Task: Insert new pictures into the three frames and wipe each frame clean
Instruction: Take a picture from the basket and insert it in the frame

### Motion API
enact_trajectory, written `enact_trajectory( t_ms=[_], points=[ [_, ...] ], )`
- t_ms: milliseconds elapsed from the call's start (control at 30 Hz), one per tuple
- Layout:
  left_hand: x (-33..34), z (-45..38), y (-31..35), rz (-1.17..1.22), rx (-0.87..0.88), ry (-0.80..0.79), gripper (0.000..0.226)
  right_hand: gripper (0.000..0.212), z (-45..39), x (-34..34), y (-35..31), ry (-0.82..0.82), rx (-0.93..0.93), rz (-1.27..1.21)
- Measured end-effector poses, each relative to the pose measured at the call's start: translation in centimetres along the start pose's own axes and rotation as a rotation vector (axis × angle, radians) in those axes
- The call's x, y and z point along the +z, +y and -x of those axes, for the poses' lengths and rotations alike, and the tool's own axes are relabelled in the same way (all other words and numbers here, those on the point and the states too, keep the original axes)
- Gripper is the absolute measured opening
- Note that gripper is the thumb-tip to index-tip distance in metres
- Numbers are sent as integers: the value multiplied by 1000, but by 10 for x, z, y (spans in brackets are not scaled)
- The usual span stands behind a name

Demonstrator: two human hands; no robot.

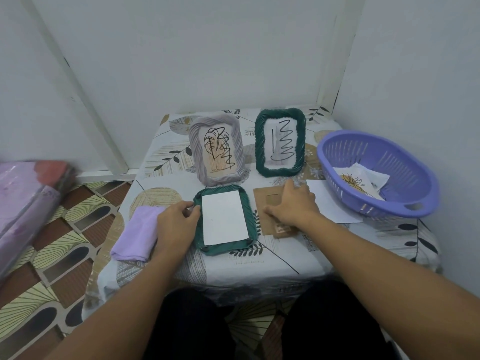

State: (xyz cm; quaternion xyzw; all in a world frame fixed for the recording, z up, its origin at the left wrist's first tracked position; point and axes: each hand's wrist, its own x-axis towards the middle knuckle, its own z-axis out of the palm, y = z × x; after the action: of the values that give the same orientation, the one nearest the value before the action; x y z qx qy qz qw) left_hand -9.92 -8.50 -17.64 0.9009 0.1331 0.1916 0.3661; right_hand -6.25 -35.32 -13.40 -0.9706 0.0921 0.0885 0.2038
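Table [272, 261]: green frame [253, 224] face-down, between left hand [176, 222], right hand [293, 206].
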Motion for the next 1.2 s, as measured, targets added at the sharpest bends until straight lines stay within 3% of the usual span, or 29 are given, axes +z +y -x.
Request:
enact_trajectory(
  t_ms=[233, 500, 600, 733, 900, 1067, 1133, 1200],
  points=[
    [1, -2, 0, -2, -31, -14, 27, 104, -7, -6, 0, -40, 75, -149],
    [-1, -1, 1, -8, -50, -16, 29, 72, -5, -11, -7, 12, -4, -471],
    [-2, 0, 4, 9, -64, -21, 30, 70, -4, -19, -16, 42, -19, -658],
    [-7, 3, 8, 65, -83, -26, 31, 76, 4, -20, -41, -99, -23, -916],
    [-19, -3, 20, 43, 70, 66, 27, 78, 17, 0, -70, -180, -150, -907],
    [-32, -6, 39, 257, -74, -276, 38, 80, 25, 17, -86, -237, -164, -925],
    [-33, -4, 41, 335, -124, -337, 29, 81, 24, 22, -88, -255, -154, -910],
    [-33, -4, 41, 426, -191, -347, 27, 67, 23, 23, -88, -251, -160, -878]
  ],
)
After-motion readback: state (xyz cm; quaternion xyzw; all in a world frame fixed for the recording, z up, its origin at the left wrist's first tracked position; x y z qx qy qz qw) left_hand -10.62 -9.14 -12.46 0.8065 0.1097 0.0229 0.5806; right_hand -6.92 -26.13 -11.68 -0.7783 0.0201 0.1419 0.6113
